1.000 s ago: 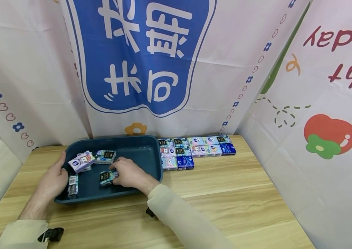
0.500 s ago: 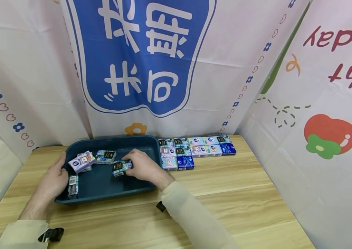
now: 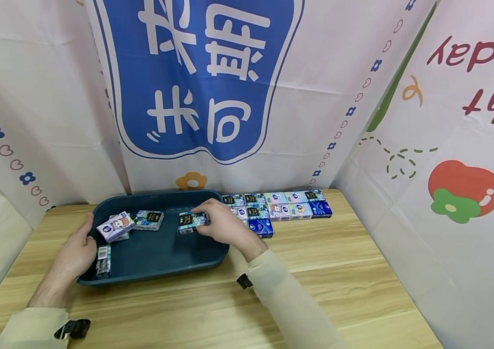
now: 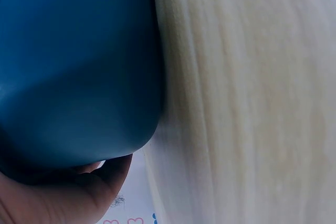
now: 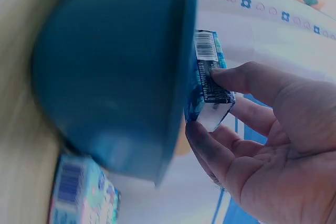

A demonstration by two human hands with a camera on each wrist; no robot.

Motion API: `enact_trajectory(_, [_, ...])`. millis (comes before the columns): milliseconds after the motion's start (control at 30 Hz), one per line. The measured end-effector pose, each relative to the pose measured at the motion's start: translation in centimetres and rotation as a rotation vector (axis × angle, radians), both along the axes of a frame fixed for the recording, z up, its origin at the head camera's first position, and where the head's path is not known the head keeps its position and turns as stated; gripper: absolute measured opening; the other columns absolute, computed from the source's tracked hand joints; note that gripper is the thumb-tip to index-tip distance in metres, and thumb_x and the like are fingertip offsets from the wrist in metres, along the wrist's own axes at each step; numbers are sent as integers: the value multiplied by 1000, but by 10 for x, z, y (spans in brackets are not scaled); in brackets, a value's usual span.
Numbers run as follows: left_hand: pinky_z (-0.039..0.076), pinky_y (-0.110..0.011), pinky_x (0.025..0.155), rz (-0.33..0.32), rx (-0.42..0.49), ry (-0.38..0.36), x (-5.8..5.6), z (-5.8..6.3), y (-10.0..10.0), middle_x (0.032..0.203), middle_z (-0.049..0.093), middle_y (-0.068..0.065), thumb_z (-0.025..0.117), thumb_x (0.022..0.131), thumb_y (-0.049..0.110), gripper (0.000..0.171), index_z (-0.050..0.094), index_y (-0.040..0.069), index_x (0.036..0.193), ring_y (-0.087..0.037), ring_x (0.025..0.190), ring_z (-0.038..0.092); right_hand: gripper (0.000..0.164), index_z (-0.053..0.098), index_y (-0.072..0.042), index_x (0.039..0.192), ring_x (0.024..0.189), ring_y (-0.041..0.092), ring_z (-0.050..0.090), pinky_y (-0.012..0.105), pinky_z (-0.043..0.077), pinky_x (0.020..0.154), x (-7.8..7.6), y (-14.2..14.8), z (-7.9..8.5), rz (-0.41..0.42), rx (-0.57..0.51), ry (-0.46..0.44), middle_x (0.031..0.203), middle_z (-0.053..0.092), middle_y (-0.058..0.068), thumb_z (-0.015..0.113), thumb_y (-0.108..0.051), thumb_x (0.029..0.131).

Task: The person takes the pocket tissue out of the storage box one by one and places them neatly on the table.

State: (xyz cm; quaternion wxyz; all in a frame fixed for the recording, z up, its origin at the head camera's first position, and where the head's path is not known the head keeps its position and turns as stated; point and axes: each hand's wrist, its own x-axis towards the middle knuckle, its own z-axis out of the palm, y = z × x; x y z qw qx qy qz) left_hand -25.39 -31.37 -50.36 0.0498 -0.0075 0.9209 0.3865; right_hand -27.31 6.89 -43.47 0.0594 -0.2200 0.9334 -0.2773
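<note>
My right hand [image 3: 225,224] pinches a dark teal, flower-patterned tissue packet [image 3: 187,221] between thumb and fingertips, over the right part of a dark teal tray [image 3: 155,277]. In the right wrist view the packet [image 5: 206,64] shows its barcode side, close to the tray's rim. My left hand [image 3: 74,249] holds the left end of the tray, with fingers along the outside of its wall. Inside the tray lie a purple packet [image 3: 116,227] on top of another, a dark flowered packet [image 3: 148,220], and one with its barcode up [image 3: 103,259].
Right of the tray, rows of tissue packets [image 3: 290,211] lie side by side on the wooden table [image 3: 325,281], with a dark blue packet [image 3: 261,228] in the front row. A printed curtain [image 3: 229,174] hangs right behind the table.
My right hand has carried the dark flowered packet right and back, from the tray's middle toward its right end. The left hand and the tray stay in place.
</note>
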Motion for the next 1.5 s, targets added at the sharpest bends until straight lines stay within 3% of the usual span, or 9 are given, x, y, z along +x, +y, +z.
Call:
enact_trajectory(233, [7,-82,123,11,-12,-7,0,0,0,171,-9,-34,17,110,14,64,-13,15,166,-64,156,-2,42,68,-23,141,120,18,60,34,58,101,-2,23,8,-29,-40,-15,149,59,3,72,-20,100])
enact_trajectory(367, [7,-81,123,10,-7,-7,-1,0,0,172,-10,-32,17,109,13,65,-13,15,166,-63,156,-3,43,68,-24,142,112,20,61,32,59,92,-3,38,9,-45,-49,-23,151,57,5,71,-19,100])
enact_trajectory(600, [6,-82,123,11,4,-1,-1,0,0,172,-11,-32,18,109,13,65,-13,17,166,-63,156,-3,44,68,-23,142,140,26,55,45,53,116,-5,64,12,-71,-70,-28,156,54,5,71,-17,99])
enact_trajectory(733, [5,-81,123,10,7,-5,-1,0,1,172,-12,-31,18,109,13,65,-13,17,166,-63,157,-4,42,69,-21,140,146,29,53,49,51,120,-6,80,13,-73,-68,-15,156,55,7,71,-14,98])
enact_trajectory(1500, [5,-82,123,-3,26,-9,1,-2,-1,172,-14,-31,17,110,13,65,-15,17,166,-63,156,-6,44,69,-14,138,136,34,61,50,57,112,-2,169,4,-146,-60,-14,150,61,10,73,-8,95])
